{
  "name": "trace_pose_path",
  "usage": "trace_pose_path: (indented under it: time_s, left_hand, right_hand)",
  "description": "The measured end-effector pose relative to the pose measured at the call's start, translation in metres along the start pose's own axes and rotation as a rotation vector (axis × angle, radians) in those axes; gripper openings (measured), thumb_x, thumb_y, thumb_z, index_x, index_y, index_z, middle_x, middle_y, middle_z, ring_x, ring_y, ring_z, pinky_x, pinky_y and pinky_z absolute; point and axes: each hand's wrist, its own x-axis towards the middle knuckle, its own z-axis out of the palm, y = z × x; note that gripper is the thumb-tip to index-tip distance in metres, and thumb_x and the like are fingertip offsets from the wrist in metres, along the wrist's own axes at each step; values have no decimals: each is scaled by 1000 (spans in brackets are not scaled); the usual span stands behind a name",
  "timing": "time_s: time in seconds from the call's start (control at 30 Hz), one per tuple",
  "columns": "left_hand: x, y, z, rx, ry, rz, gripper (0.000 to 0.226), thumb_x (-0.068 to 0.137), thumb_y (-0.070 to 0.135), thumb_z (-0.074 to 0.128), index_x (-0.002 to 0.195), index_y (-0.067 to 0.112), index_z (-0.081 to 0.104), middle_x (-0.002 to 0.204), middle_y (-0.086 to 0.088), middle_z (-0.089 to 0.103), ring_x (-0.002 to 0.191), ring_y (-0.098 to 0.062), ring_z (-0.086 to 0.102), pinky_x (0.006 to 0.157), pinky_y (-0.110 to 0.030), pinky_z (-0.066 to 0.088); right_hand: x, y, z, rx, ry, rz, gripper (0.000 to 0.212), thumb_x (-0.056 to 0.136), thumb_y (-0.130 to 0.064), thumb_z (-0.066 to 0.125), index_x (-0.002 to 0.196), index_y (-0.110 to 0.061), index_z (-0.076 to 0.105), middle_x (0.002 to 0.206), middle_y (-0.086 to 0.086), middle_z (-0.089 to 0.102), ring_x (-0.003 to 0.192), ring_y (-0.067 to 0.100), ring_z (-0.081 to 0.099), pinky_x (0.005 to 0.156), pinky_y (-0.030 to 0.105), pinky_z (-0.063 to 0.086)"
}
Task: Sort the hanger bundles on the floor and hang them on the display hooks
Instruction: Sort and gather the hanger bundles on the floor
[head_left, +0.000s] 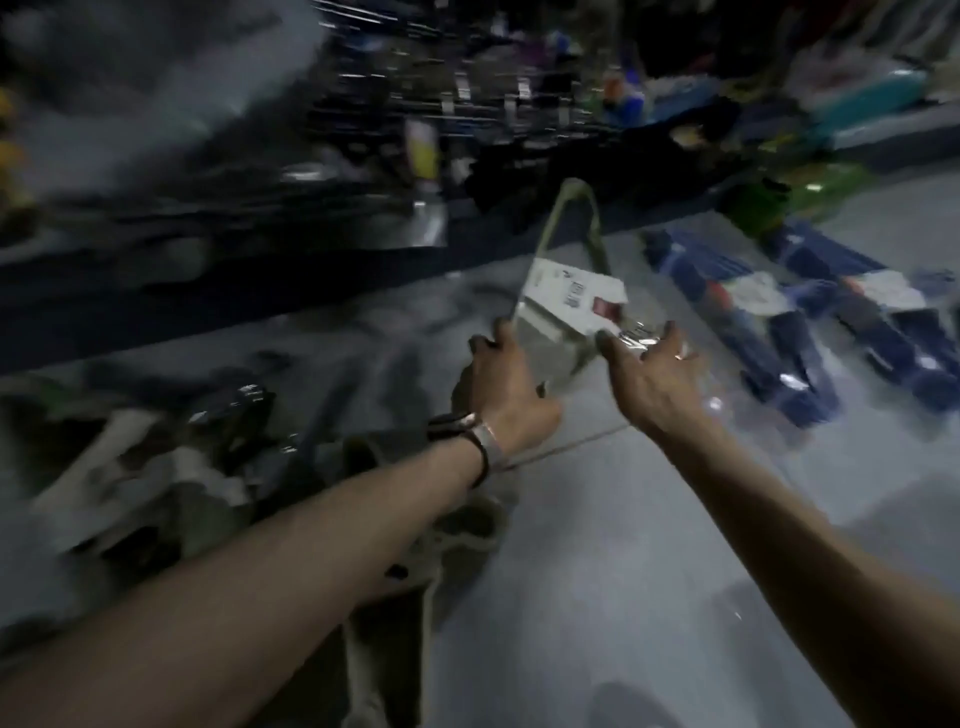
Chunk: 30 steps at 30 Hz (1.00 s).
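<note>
Two bare forearms reach in from the bottom of the frame toward its centre. Dark wristbands (480, 441) circle the left wrist. Under the left forearm, in the lower centre, lie more grey-green hangers (457, 535) on the pale tiled floor (649, 545).

Just above the centre, the left hand (506, 379) grasps the left edge of a grey-green hanger bundle (558, 332) wrapped in clear plastic, its fingertips curled onto that edge. The right hand (654, 376), with a ring (681, 355) on one finger, has its fingers spread at the bundle's lower right corner, against the shiny plastic. Motion blur hides whether it is pinching the wrap or only touching it.

The bundle is held between the two hands. Its long axis runs nearly straight up the frame, leaning slightly to the right. The hook end points up and away from the camera toward the dark shelving (363, 130) across the upper frame. A white label (571, 299) with a red patch crosses the bundle just above the hands.

At centre right, two blue bundles (769, 322) lie on the floor with their own white labels. A blurred pile of grey, white and dark bundles (156, 457) fills the left side.
</note>
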Motion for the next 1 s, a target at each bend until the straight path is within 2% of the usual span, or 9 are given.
trace_pose_path:
  time_s: [0.07,0.13,0.23,0.33,0.47,0.57,0.8,0.9,1.0]
  left_hand:
    - [-16,-16,-27,125,21,48,75,80,26,74,141,15,32,132,-14,42,110,-39,58,74,-36,44]
    - [-36,-28,-48,235,23,79,82,78,23,77,144,14,29,133,-15,40,104,-40,60,73,-39,49]
    - [-66,-51,-67,325,23,121,98,75,18,82,151,16,21,131,-14,37,92,-35,61,72,-46,57]
    - [-93,-80,-76,373,80,136,114,71,10,85,156,24,12,131,-9,33,79,-27,58,62,-39,58]
    - [-119,-115,-88,153,233,23,122,72,1,82,157,40,3,142,-6,30,78,-19,61,53,-34,60]
    - [-140,-137,-101,107,355,-106,122,76,12,83,160,38,-3,155,-5,22,92,-17,62,61,-31,61]
    - [-186,-164,-125,-116,622,-287,117,71,32,88,158,32,11,143,6,33,108,-10,52,75,-27,58]
    - [-203,-176,-135,-187,686,-388,116,67,44,89,157,33,16,134,8,37,107,-8,53,67,-17,53]
    - [-212,-186,-138,-230,702,-537,107,67,31,92,151,31,24,126,7,40,103,-10,52,57,-7,37]
  right_hand:
    - [-11,-17,30,182,-81,185,111,76,-79,58,164,-25,19,164,22,22,145,50,32,118,59,35]
    - [-32,-20,52,459,-130,358,95,78,-73,64,159,-38,27,154,15,36,127,45,51,101,58,53]
    - [-58,-25,71,953,-263,587,47,95,-43,62,138,-26,56,134,11,60,112,37,65,91,49,60]
    - [-82,-38,86,1173,-324,628,28,100,-26,61,126,-15,62,130,11,65,117,33,67,91,43,62]
    - [-109,-68,103,1245,-245,394,62,96,-12,71,146,-28,39,134,6,52,112,27,67,81,39,65]
    - [-125,-89,109,1108,-324,138,58,100,-9,64,147,-33,38,135,7,50,110,25,68,85,35,62]
    - [-163,-137,139,905,-433,-321,53,104,-16,60,141,-41,32,131,1,52,107,20,69,82,27,61]
    - [-181,-152,160,863,-480,-419,56,103,-18,62,148,-32,31,119,-11,52,106,15,67,85,29,60]
    - [-188,-164,188,749,-527,-473,56,104,-27,61,152,-30,32,117,-7,57,104,14,66,88,37,59]
